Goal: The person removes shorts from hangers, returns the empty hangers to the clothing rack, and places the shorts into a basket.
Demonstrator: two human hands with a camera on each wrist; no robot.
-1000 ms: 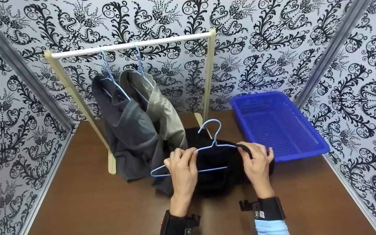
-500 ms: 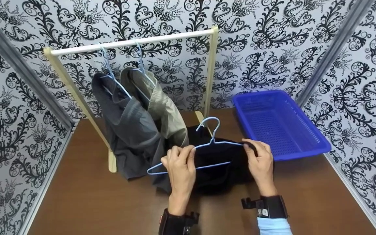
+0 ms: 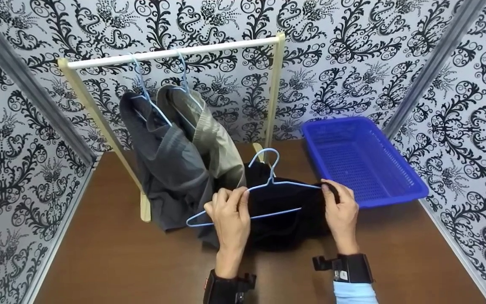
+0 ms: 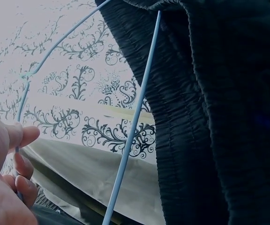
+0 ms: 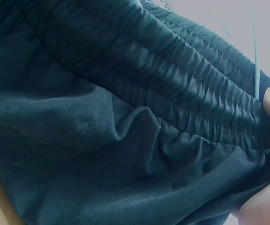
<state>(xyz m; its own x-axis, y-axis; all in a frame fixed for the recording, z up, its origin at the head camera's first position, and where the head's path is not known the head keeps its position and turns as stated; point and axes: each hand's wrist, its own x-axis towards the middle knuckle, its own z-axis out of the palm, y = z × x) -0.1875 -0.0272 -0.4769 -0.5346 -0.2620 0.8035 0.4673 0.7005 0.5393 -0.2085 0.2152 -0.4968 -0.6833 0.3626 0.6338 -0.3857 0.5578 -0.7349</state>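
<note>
My left hand [image 3: 231, 215] pinches the left arm of a light-blue wire hanger [image 3: 271, 180], whose hook points up. At the hanger's right end my right hand [image 3: 341, 211] grips the waistband of a black garment [image 3: 276, 232]. The right wrist view shows the gathered elastic waistband [image 5: 182, 79] close up, with the thumb over its edge beside the wire. In the left wrist view the hanger's lower bar [image 4: 134, 126] runs into the opening of the garment. The hanger's right tip is hidden inside the cloth; its left end sticks out bare beyond my left hand.
Behind stands a small clothes rack [image 3: 175, 51] with a white rail. A dark grey garment [image 3: 171, 156] and a khaki one [image 3: 220, 143] hang from it on blue hangers. A blue plastic basket [image 3: 367, 169] sits at the right. Patterned walls enclose the brown table [image 3: 120, 261].
My right hand has shifted right with the waistband, stretching it further along the hanger's right arm. The hanger and my left hand have moved slightly left.
</note>
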